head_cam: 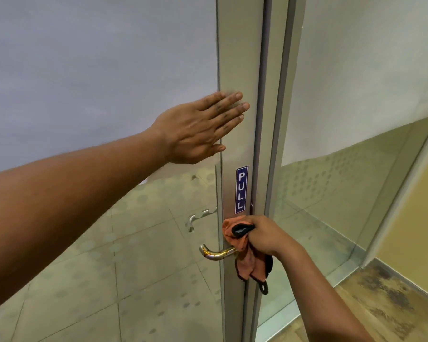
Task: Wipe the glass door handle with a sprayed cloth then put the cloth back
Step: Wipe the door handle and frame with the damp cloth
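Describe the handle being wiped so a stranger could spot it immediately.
Follow the metal door frame down past the blue PULL sticker. Just below, the right hand presses an orange cloth at the base of the handle: shiny, curved, nearer than the duller handle behind the glass.

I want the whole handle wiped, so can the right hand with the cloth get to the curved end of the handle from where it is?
Probably yes. The right hand grips the cloth at the handle's base by the door frame, and the curved end sticks out bare, with nothing in between. The left hand rests flat higher up, clear of it.
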The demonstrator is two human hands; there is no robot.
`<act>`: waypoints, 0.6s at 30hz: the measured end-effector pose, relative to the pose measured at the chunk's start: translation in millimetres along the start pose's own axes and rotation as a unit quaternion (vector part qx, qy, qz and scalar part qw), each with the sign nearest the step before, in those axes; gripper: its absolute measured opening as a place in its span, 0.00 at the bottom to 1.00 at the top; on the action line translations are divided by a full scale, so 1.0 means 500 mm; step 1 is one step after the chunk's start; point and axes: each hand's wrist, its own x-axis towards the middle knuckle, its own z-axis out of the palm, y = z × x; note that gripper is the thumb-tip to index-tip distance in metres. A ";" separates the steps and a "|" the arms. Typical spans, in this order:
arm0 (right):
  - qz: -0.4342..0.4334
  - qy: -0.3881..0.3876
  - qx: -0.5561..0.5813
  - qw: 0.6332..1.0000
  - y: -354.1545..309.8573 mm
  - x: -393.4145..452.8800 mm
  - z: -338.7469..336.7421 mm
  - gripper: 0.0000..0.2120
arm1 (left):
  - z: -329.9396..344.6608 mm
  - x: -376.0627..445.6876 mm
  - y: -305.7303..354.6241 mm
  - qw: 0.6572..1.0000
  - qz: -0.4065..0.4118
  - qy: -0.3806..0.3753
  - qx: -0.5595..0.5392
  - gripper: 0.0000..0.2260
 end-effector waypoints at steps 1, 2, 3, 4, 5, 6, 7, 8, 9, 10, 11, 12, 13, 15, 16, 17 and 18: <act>0.012 -0.006 0.005 1.000 -0.004 0.001 0.001 0.16 | 0.001 0.000 0.000 1.000 0.000 0.002 0.001 0.33; 0.024 -0.013 0.013 1.000 -0.007 0.002 0.002 0.13 | 0.001 0.000 0.000 1.000 0.001 0.003 0.004 0.33; 0.033 -0.016 0.026 0.999 -0.010 0.004 0.001 0.12 | 0.003 0.000 0.000 1.000 0.001 0.004 0.006 0.33; 0.042 -0.017 0.039 0.998 -0.015 0.003 -0.002 0.12 | 0.003 -0.001 0.000 1.000 0.001 0.005 0.007 0.33; 0.054 -0.016 0.050 0.997 -0.019 0.002 -0.005 0.11 | 0.003 -0.001 0.000 1.000 0.001 0.006 0.008 0.33; 0.069 -0.013 0.059 0.996 -0.019 0.003 -0.006 0.10 | 0.004 -0.002 -0.001 1.000 0.000 0.007 0.007 0.33; 0.086 -0.006 0.063 0.994 -0.017 0.007 -0.006 0.08 | 0.004 -0.002 -0.001 1.000 -0.001 0.009 0.006 0.33; 0.098 0.001 0.060 0.993 -0.020 0.007 -0.006 0.09 | 0.003 -0.003 -0.002 1.000 -0.002 0.010 0.004 0.33; 0.107 0.006 0.053 0.993 -0.020 0.009 -0.003 0.10 | 0.003 -0.003 -0.002 1.000 -0.002 0.011 0.003 0.33; 0.111 0.012 0.051 0.992 -0.020 0.010 -0.001 0.10 | 0.004 -0.001 -0.001 1.000 -0.001 0.011 0.002 0.33; 0.115 0.020 0.050 0.992 -0.019 0.011 0.004 0.09 | 0.004 -0.001 -0.001 1.000 -0.001 0.010 0.001 0.33; 0.116 0.027 0.053 0.991 -0.019 0.011 0.010 0.08 | 0.004 -0.001 0.000 1.000 -0.001 0.011 0.001 0.33; 0.118 0.035 0.056 0.991 -0.017 0.011 0.014 0.07 | 0.005 -0.002 0.000 1.000 -0.001 0.012 0.004 0.32; 0.123 0.043 0.067 0.989 -0.013 0.005 0.020 0.06 | 0.005 -0.002 -0.001 1.000 -0.001 0.013 0.007 0.32; 0.125 0.046 0.076 0.988 -0.010 0.002 0.022 0.06 | 0.004 -0.003 -0.001 1.000 -0.001 0.014 0.007 0.32; 0.129 0.050 0.088 0.986 -0.008 -0.002 0.025 0.07 | 0.003 -0.003 -0.001 1.000 -0.002 0.016 0.009 0.32; 0.130 0.054 0.102 0.985 -0.007 -0.007 0.027 0.08 | 0.002 -0.003 -0.001 1.000 -0.002 0.016 0.012 0.32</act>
